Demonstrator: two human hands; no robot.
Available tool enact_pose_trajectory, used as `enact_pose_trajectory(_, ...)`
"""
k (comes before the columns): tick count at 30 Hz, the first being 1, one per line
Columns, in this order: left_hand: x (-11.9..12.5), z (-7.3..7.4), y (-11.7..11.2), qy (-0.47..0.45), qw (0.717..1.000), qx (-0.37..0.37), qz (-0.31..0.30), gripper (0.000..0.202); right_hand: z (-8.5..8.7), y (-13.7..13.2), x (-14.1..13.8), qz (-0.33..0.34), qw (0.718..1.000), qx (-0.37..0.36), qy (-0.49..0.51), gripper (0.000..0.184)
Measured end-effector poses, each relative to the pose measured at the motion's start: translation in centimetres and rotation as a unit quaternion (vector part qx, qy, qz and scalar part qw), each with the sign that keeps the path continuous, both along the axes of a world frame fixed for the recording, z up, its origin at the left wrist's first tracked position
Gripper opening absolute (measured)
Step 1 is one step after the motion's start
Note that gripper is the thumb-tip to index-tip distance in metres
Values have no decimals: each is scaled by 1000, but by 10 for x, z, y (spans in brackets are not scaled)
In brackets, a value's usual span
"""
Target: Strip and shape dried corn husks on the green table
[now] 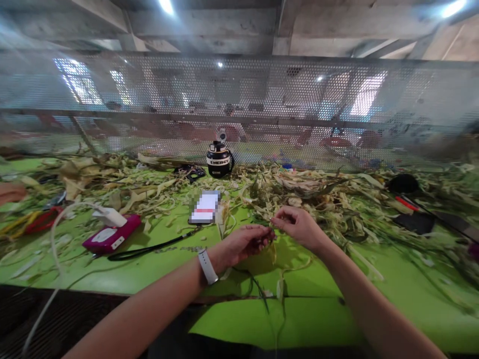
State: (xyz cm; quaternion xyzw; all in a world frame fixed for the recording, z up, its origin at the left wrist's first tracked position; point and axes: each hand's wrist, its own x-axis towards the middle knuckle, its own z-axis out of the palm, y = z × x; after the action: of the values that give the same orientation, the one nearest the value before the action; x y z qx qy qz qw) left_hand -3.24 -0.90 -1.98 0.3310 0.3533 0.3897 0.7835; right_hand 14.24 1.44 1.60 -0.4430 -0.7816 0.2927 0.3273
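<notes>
Over the green table [157, 264], my left hand [245, 243] and my right hand [297, 225] meet fingertip to fingertip. Both pinch a thin pale plant strip [272, 230], and strands of it [279, 271] hang down below them onto the table. A white band sits on my left wrist [207, 266]. Just beyond my right hand lies a heap of dried leaves and husk strips [318, 194].
A phone [204, 207] lies ahead, and a black lanyard [149, 248] lies to its left. A magenta power bank [111, 236] with a white plug and cable sits left. A black bottle [219, 158] stands before the perforated metal screen [239, 99]. Another person's hand [11, 191] shows at far left.
</notes>
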Motion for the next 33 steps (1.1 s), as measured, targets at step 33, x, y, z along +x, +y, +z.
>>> enact_pose_trajectory(33,7,1,-4,-151,987,-49,25,17,9,-23,-10,74,994,76,-18,18)
